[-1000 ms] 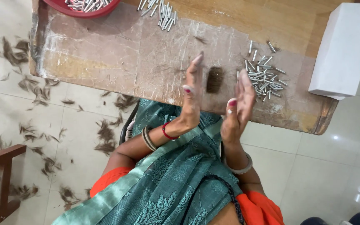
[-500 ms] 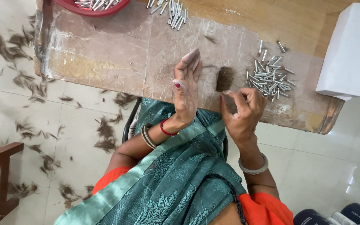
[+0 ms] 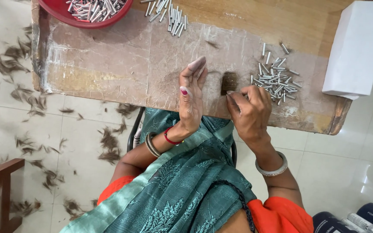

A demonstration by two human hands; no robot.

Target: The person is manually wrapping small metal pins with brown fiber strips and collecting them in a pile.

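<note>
Where hands (image 3: 221,101) meet, perhaps a dark tuft (image 3: 229,82).

Small workshop: metal tubes (image 3: 275,79) heaped, hair-strewn floor (image 3: 31,142).

Bare tabletop (image 3: 104,56) left; tube pile (image 3: 275,77), white box (image 3: 357,47) block right.
</note>
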